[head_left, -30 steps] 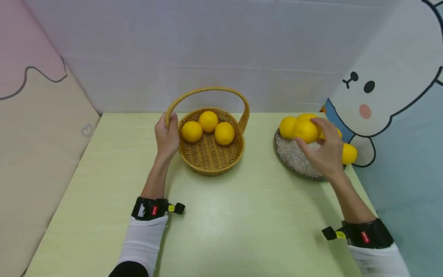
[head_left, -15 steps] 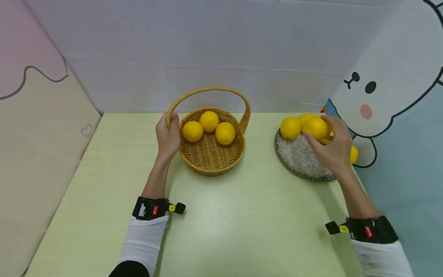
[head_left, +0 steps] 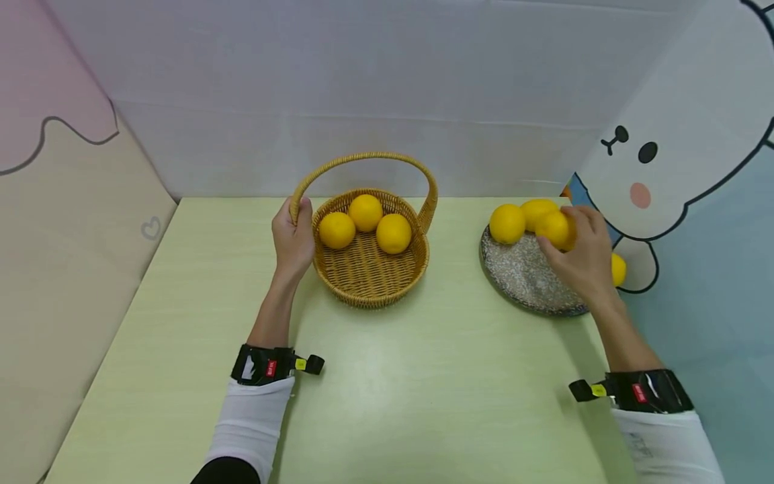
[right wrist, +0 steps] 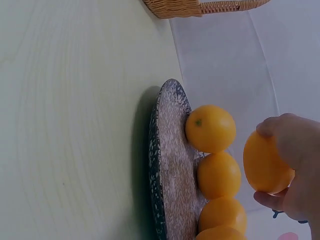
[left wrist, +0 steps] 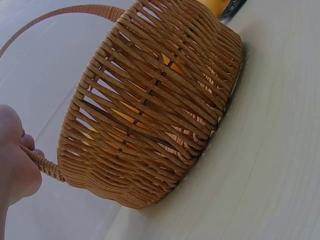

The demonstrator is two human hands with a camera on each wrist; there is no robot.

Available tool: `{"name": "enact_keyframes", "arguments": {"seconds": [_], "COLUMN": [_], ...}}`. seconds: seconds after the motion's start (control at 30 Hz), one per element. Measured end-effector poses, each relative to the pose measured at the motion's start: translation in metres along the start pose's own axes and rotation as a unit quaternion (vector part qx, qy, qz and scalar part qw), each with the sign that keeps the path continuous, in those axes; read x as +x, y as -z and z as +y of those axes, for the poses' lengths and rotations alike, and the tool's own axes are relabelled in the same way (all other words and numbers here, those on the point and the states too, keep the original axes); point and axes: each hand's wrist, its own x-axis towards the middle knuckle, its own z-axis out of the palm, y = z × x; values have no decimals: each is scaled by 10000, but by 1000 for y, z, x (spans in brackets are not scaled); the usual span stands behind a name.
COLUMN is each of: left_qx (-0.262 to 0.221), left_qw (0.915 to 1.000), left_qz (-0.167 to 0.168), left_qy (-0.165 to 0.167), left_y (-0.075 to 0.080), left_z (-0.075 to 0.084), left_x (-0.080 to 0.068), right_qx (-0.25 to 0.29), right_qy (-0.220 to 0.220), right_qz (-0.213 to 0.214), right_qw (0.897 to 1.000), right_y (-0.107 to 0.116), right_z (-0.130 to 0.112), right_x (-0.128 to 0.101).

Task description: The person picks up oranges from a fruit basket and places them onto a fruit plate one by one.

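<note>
My left hand (head_left: 293, 235) grips the left end of the handle of a round wicker basket (head_left: 370, 286). Inside the basket lie three oranges, one of them an orange (head_left: 394, 233) on the right. The left wrist view shows the basket's woven side (left wrist: 150, 100), its base on the table. My right hand (head_left: 579, 259) pinches an orange (right wrist: 265, 165) between thumb and fingers, above a speckled grey plate (head_left: 526, 279). The right wrist view shows it apart from the oranges on the plate, including an orange (right wrist: 211, 128) with a green stem mark. My right hand partly hides the plate's right side.
The pale green table (head_left: 393, 390) runs between basket and plate and in front of both. A white backdrop (head_left: 363, 87) rises behind the table's far edge. The right panel (head_left: 695, 269), printed with a cartoon face, stands close to the plate.
My right hand has moved a little to the right with the orange, then slightly lower over the plate. My left hand and the basket have stayed practically still.
</note>
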Motion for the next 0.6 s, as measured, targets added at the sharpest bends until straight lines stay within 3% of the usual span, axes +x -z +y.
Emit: {"name": "enact_keyframes", "arguments": {"seconds": [0.37,0.6], "left_qx": [26,-26], "left_qw": [10000,10000], "left_qz": [-13,-58], "left_qy": [12,28], "left_y": [1,1], "left_z": [-3,-2], "left_x": [0,1], "right_qx": [-597,-767], "right_qy": [-314,-267], "right_qz": [-909,-1072], "right_qw": [9936,9909], "right_y": [-4,-13], "right_z": [5,13], "right_x": [2,0]}}
